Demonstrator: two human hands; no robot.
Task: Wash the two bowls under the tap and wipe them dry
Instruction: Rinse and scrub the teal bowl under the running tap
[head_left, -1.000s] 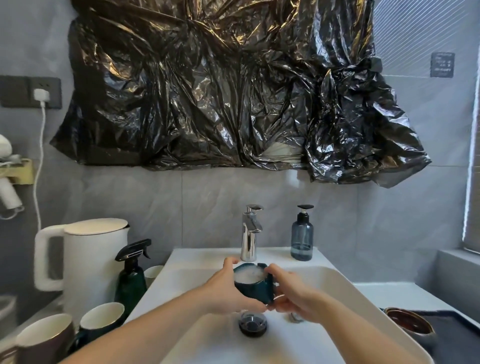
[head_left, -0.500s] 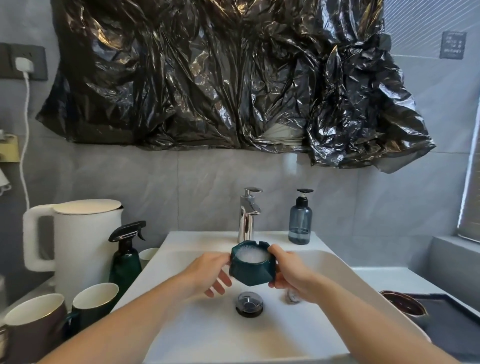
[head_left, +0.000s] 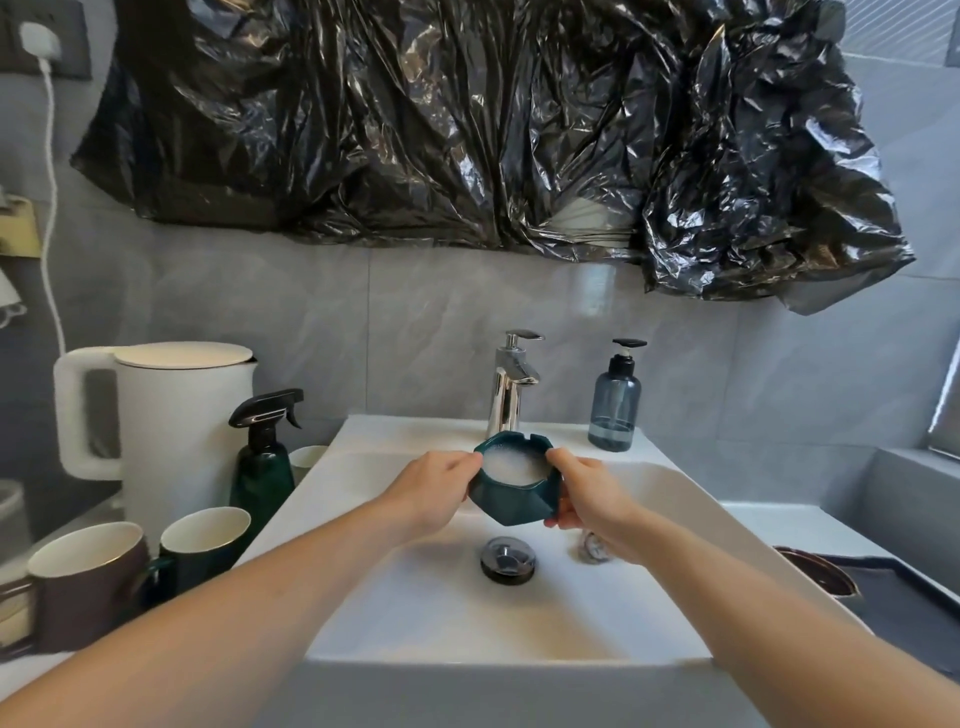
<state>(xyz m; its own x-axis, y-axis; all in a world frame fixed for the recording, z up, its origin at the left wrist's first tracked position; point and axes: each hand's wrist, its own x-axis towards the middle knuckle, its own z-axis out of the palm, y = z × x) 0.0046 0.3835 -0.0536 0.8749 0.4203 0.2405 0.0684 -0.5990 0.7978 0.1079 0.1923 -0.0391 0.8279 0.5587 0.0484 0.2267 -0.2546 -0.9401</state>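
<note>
A dark green faceted bowl (head_left: 511, 499) with a notched rim, full of white foamy water, hangs over the white sink (head_left: 467, 613) just below the chrome tap (head_left: 509, 384). My left hand (head_left: 434, 491) grips its left side with the thumb at the rim. On the bowl's right side my right hand (head_left: 584, 493) holds it, thumb on the rim and fingers under the base. A second bowl (head_left: 818, 571), brown and glossy, sits on a dark mat at the right, partly hidden by the sink's edge.
A blue soap dispenser (head_left: 615, 405) stands right of the tap. Left of the sink are a white kettle (head_left: 171, 426), a green spray bottle (head_left: 262, 462) and two mugs (head_left: 88, 577). The black drain plug (head_left: 508, 560) lies below the bowl. Black plastic sheeting covers the wall above.
The bowl was turned and levelled under the tap. My left hand let go briefly, fingers spread below the bowl, and now grips its left side again.
</note>
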